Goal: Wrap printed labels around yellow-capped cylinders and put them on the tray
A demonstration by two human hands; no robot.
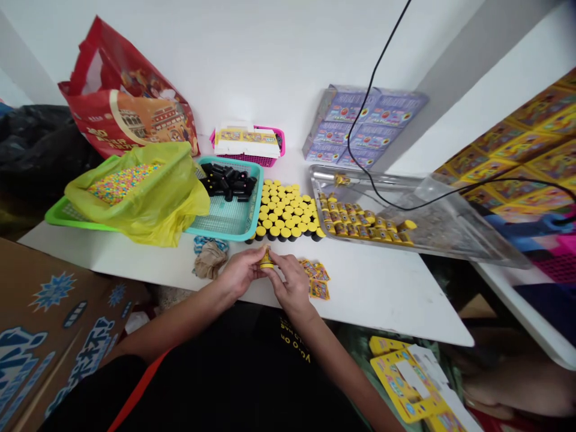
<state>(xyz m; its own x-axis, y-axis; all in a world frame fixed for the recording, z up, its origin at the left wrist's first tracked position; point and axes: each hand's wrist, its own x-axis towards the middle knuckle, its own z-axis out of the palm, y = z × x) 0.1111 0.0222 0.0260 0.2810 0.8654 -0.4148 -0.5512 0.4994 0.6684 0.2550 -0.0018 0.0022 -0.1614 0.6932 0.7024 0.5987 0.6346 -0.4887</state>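
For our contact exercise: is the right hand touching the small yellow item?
Touching: the head view shows the right hand pinching the small yellow item.

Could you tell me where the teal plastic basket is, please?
In the head view, the teal plastic basket sits left of centre, just left of the yellow-capped tubes.
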